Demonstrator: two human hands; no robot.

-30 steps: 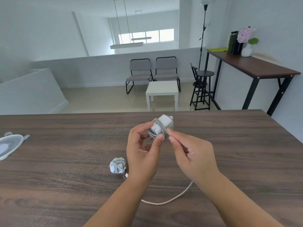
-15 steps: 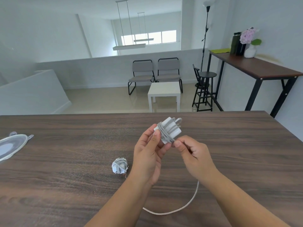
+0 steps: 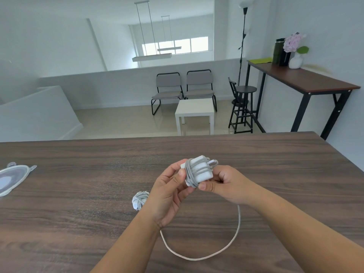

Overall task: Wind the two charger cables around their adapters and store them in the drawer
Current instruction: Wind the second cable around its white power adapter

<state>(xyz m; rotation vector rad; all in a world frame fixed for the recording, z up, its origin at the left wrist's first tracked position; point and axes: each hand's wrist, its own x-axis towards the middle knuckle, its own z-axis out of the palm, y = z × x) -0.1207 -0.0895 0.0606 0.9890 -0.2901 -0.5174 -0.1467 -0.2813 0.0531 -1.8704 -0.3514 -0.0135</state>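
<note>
Above the dark wooden table my left hand grips a white charger adapter with grey cable wound round it several times. My right hand pinches the cable at the adapter's right side. The loose end of the cable curves in a loop on the table below my hands. A second adapter, fully wrapped in its cable, lies on the table just left of my left wrist. No drawer is in view.
A clear plastic lid lies at the table's left edge. Beyond the table are a white side table, two grey chairs, a black stool and a tall desk with a flower vase.
The adapter has turned in my hands and taken on more cable. My right hand has moved from its left face round to its right side. The loose loop on the table has swung rightwards.
</note>
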